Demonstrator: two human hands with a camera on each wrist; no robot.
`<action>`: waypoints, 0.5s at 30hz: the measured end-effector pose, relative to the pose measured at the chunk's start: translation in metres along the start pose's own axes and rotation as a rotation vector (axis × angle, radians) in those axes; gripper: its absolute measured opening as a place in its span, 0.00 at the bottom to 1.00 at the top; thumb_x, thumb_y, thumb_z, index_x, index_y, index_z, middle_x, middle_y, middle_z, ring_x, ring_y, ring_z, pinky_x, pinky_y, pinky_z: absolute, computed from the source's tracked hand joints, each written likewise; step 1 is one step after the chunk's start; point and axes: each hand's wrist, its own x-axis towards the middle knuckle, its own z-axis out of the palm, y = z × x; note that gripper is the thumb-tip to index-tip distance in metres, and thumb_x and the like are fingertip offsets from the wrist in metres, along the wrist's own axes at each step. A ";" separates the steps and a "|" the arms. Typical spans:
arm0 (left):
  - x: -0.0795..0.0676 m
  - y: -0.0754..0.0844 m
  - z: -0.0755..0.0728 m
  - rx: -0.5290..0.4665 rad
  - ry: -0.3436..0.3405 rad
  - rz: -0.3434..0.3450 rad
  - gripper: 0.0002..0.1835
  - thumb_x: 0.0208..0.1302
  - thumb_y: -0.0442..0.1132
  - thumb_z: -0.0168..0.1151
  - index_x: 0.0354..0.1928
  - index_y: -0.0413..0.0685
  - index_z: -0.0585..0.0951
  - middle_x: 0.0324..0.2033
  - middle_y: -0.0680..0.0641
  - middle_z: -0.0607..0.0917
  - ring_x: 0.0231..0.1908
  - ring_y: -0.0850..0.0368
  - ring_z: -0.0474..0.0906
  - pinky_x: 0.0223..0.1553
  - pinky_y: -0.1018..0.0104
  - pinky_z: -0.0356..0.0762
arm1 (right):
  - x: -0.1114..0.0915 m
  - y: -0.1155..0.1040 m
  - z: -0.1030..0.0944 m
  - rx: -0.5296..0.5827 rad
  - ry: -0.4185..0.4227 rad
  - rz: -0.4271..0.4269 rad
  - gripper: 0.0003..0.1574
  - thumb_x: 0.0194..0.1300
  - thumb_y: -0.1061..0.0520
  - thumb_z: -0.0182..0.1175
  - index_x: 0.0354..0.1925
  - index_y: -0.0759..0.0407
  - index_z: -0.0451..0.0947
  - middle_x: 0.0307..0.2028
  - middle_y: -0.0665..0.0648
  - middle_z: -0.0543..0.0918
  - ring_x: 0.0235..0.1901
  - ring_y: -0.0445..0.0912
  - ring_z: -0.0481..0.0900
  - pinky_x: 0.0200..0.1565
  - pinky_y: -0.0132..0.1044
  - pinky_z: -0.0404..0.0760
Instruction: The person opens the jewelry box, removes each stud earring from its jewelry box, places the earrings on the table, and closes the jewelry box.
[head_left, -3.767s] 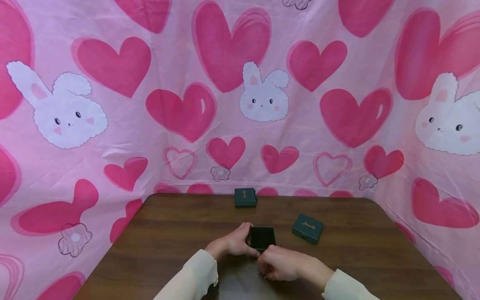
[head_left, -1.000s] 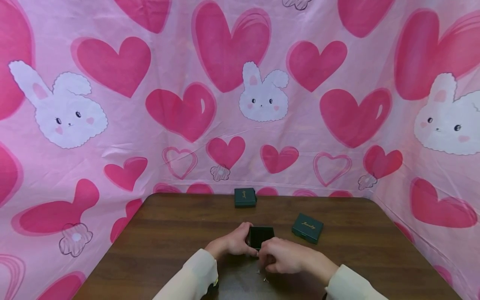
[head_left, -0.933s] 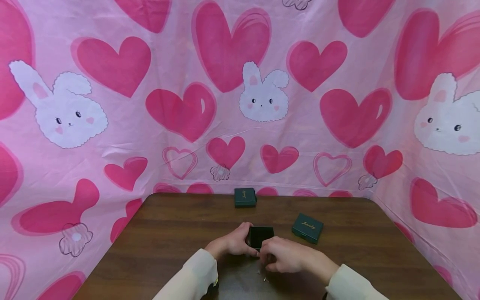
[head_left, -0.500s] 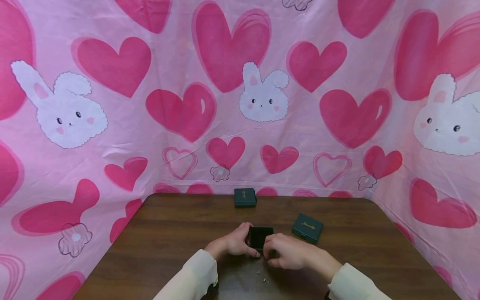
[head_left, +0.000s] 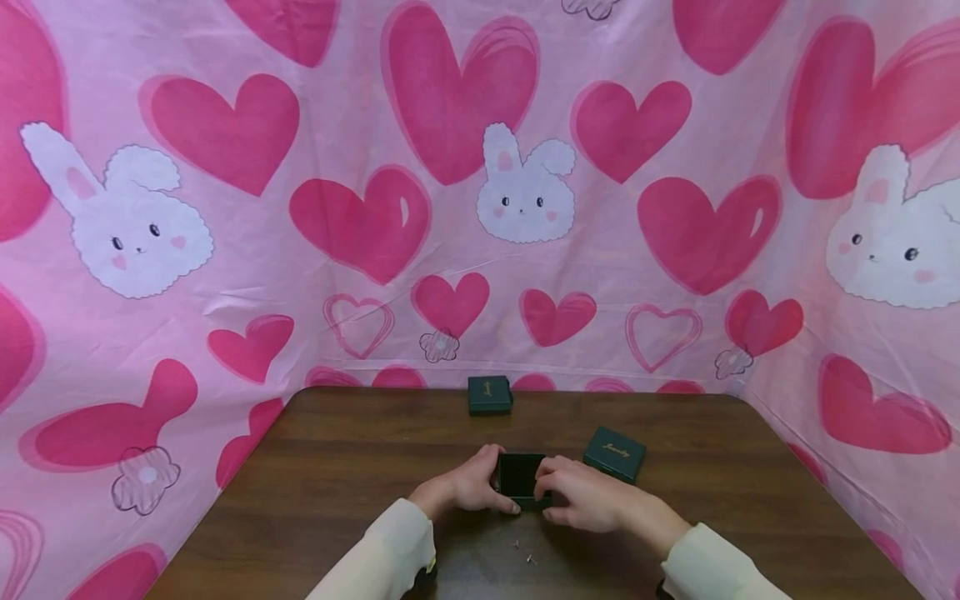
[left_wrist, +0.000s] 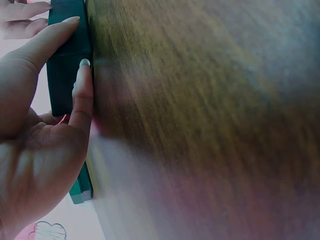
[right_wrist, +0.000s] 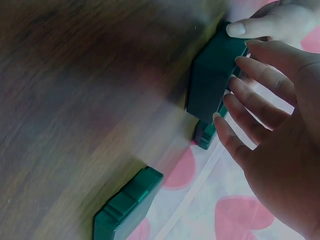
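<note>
My left hand (head_left: 472, 483) grips the left side of a dark green jewellery box (head_left: 517, 475), thumb at its front. The box's top is off, and its inside looks black. In the left wrist view, fingers and thumb hold the box's wall (left_wrist: 65, 82). My right hand (head_left: 588, 496) is at the box's right side, its fingers loosely bent. In the right wrist view, its fingertips lie close along the box (right_wrist: 212, 75); nothing shows held between them. Two tiny shiny pieces (head_left: 530, 559), too small to identify, lie on the table in front of the box.
A closed green box (head_left: 490, 396) with gold lettering stands at the table's back edge. A similar one marked "Jewelry" (head_left: 615, 452) lies at the right, just beyond my right hand. The brown wooden table (head_left: 337, 475) is surrounded by pink heart-printed cloth (head_left: 360, 150).
My right hand has gone from the small pieces in front of the box up to its right side, its fingers loosening. Both pieces are now uncovered. The left hand keeps its grip on the jewellery box.
</note>
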 end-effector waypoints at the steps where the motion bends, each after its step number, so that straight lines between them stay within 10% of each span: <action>1: 0.000 0.000 0.000 0.002 0.001 0.002 0.38 0.53 0.44 0.81 0.60 0.47 0.66 0.47 0.50 0.71 0.45 0.54 0.71 0.51 0.57 0.74 | 0.000 0.001 -0.001 0.006 0.004 0.000 0.08 0.69 0.52 0.67 0.46 0.51 0.84 0.49 0.44 0.76 0.48 0.38 0.73 0.52 0.40 0.79; 15: 0.000 -0.001 0.000 0.010 0.008 0.005 0.41 0.52 0.44 0.81 0.62 0.46 0.66 0.46 0.50 0.70 0.45 0.55 0.70 0.49 0.59 0.73 | -0.010 0.022 -0.013 -0.003 0.044 0.057 0.11 0.70 0.50 0.66 0.48 0.51 0.84 0.52 0.46 0.77 0.55 0.46 0.72 0.58 0.48 0.77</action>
